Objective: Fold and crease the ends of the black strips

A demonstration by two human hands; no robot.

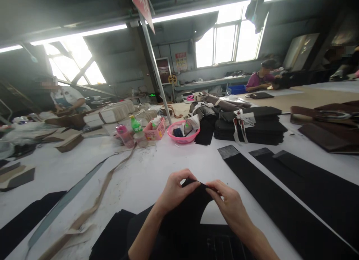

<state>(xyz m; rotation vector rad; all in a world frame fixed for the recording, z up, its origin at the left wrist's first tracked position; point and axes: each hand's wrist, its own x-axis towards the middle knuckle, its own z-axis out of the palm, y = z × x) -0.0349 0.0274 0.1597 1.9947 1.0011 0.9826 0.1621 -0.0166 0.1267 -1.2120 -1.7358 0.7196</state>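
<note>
Both hands pinch the far edge of a black fabric piece (183, 215), raised off the white tabletop near the front. My left hand (177, 187) grips it between thumb and fingers. Just to the right, my right hand (226, 198) pinches the same edge, its fingertips close to the left ones. The fabric hangs down between my forearms. Left of it lies a stack of black pieces (113, 234). A dark piece with thin lines (224, 245) lies below my right hand.
Long black strips (263, 192) lie to the right. Ahead are a pink basket (183, 140), a pink box (155, 132), a green-capped bottle (136, 124) and tied black stacks (269, 127). A tan strip (102, 189) runs along the left. Two people (259, 79) work farther back.
</note>
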